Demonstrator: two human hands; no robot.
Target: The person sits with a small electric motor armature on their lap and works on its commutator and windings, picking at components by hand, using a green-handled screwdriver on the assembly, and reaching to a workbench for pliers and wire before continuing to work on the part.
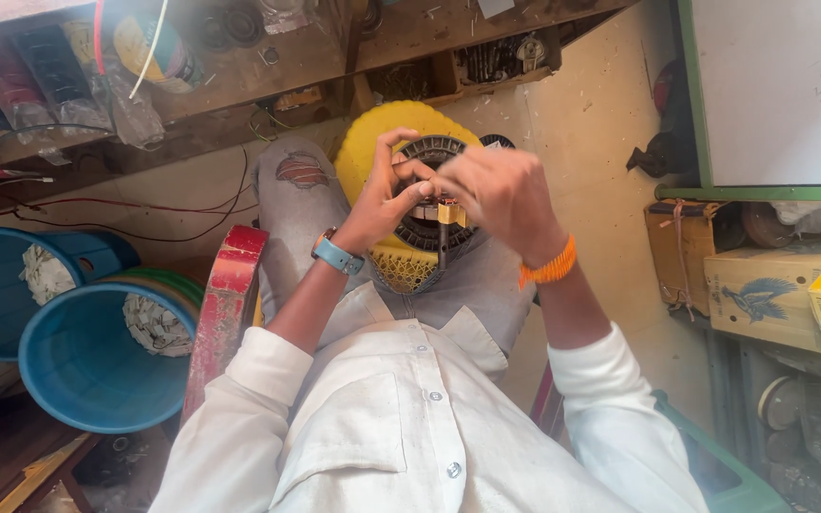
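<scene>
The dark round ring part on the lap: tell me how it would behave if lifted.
The ring part looks like metal with slots, so probably stiff and heavy for its size. Being round, it might roll if set on edge. Both the left hand and right hand are at it.

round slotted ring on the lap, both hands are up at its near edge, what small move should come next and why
Probably a small steadying press: the left hand pins the dark slotted ring against the yellow stool while the right hand eases the small brass-coloured piece at the ring's near edge. Both sets of fingertips meet there, and the ring only rests on the lap, so it may shift.
</scene>
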